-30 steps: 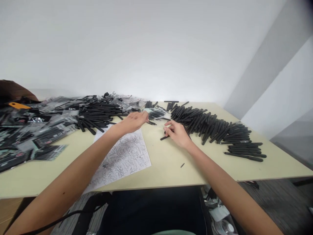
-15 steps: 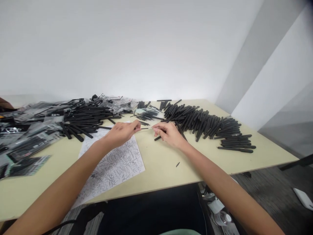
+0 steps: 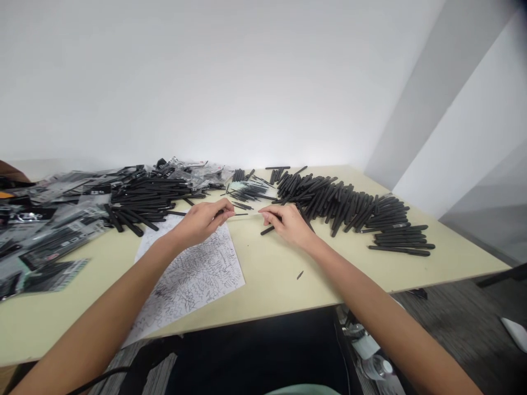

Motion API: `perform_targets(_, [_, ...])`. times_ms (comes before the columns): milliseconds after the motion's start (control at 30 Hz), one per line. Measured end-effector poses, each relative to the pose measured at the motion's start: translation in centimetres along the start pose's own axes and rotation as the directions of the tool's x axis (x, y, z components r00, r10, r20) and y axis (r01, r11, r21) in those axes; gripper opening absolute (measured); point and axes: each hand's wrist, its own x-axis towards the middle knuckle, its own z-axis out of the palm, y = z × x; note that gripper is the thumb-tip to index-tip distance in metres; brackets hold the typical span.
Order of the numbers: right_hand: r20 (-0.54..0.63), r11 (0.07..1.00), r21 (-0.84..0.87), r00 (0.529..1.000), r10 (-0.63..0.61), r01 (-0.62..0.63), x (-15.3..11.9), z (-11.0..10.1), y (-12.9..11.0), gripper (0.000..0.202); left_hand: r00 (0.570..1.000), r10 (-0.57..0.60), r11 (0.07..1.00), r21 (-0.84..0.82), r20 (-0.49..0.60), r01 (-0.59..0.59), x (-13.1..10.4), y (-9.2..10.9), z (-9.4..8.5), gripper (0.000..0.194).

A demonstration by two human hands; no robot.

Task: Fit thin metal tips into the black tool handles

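My left hand (image 3: 206, 220) is closed in a pinch on a thin dark pen refill (image 3: 241, 214), which points right, towards my other hand. Thumb and fingertips of my right hand (image 3: 286, 222) are pressed together just beyond the refill's end; whatever they pinch is too small to make out. A narrow gap shows between the two hands. Partly under my right hand lies a black pen piece (image 3: 267, 231). Behind the hands is a pile of thin dark refills (image 3: 251, 191). A scribbled sheet of paper (image 3: 201, 280) lies below my left hand.
Black pens (image 3: 152, 195) are heaped at the left, beside clear plastic packets (image 3: 61, 236). A long row of black pens (image 3: 341, 203) runs along the right. One small dark piece (image 3: 300, 275) rests near the table's (image 3: 263, 296) front edge. Behind stands a white wall (image 3: 247, 82).
My hands have drawn slightly apart, the left moving a little left with the refill. The camera view has shifted slightly.
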Motion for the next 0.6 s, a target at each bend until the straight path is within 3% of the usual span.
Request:
perform_targets(267, [0.061,0.999,-0.033,0.998,-0.013,0.015,-0.16,-0.17,0.10,0.024,0.998,0.056,0.998,0.006,-0.002,-0.056,-0.14,-0.49,-0.14,0.031])
perform_targets(467, [0.163,0.997,-0.075,0.987,-0.012,0.024,-0.29,-0.02,0.20,0.024,0.999,0.031,0.993,-0.114,-0.035,-0.035,-0.10,-0.18,0.08,0.027])
perform_targets(600, [0.183,0.998,-0.049,0.982,-0.038,0.048,-0.40,0.09,0.18,0.024,0.992,-0.004,0.974,-0.225,-0.124,-0.024,-0.03,0.47,0.44,0.029])
